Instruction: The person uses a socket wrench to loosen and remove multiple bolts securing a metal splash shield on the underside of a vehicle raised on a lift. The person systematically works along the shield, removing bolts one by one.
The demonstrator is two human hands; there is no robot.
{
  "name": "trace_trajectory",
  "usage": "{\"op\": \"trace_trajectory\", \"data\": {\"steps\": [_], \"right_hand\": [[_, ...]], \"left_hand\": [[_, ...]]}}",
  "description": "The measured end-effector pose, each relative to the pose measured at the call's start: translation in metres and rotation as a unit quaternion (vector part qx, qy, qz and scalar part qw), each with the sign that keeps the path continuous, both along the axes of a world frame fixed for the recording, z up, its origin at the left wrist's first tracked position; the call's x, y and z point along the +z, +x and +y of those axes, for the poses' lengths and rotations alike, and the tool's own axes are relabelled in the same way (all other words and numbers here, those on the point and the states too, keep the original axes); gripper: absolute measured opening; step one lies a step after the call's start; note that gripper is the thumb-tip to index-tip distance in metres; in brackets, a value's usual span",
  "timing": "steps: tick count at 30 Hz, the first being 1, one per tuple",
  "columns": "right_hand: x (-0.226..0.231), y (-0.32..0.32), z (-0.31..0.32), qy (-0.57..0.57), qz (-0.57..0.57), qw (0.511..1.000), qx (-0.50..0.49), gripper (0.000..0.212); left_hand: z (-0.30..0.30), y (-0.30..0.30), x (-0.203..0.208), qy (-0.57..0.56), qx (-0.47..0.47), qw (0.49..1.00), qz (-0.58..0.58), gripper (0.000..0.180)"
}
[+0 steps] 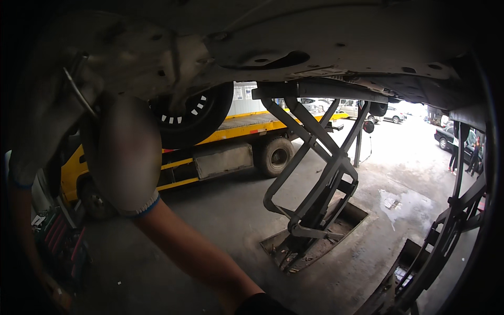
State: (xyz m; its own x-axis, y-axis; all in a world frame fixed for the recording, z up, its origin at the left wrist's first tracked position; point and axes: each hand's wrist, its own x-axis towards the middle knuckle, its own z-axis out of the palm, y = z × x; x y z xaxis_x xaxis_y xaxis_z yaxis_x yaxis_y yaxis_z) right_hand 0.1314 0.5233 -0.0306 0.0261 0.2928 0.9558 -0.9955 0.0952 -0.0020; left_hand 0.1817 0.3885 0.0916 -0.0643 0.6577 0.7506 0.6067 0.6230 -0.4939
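Overhead is the dark underside of a raised car [336, 52], with a black tyre [218, 113] hanging from it. My right hand [126, 152], in a pale knitted glove with a blue cuff edge, is raised beneath it near the tyre. It looks blurred, but a thin bare metal rod [81, 94] runs into its upper left side, so it appears closed on the rod. The rod's working end is hard to make out in the dark. My left hand [39, 131], also gloved, is raised at the far left in deep shadow. Its fingers cannot be made out.
A scissor lift [315, 152] stands in a floor recess, and a second lift frame [451, 215] is at right. Behind is a yellow flatbed truck [226, 139]. A red-and-green tool cabinet [63, 241] stands low left. People [475, 155] and parked cars are outside at right.
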Motion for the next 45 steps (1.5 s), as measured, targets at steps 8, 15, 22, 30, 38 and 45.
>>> {"op": "trace_trajectory", "data": {"steps": [8,15,22,30,38,45], "right_hand": [[0.015,-0.037,-0.023,-0.056,-0.018,0.992,-0.108,0.051],[0.017,-0.066,0.025,-0.07,-0.05,0.984,0.153,0.024],[0.034,-0.064,0.025,-0.074,0.003,0.893,0.443,0.027],[0.049,-0.038,0.044,-0.101,-0.021,0.935,0.341,0.022],[0.06,-0.037,0.051,-0.102,-0.017,0.96,0.262,0.027],[0.065,-0.048,0.066,-0.089,0.017,0.99,0.107,0.027]], "left_hand": [[-0.01,-0.001,0.003,0.123,-0.005,0.966,-0.226,0.029],[0.048,0.0,-0.002,0.085,0.115,0.984,-0.109,0.031],[0.05,0.032,-0.016,0.129,0.109,0.975,-0.145,0.024],[0.061,0.042,-0.013,0.148,0.169,0.962,-0.154,0.026],[0.055,0.032,-0.017,0.139,0.133,0.977,-0.09,0.027],[0.063,0.034,-0.019,0.153,0.092,0.977,-0.12,0.032]]}}
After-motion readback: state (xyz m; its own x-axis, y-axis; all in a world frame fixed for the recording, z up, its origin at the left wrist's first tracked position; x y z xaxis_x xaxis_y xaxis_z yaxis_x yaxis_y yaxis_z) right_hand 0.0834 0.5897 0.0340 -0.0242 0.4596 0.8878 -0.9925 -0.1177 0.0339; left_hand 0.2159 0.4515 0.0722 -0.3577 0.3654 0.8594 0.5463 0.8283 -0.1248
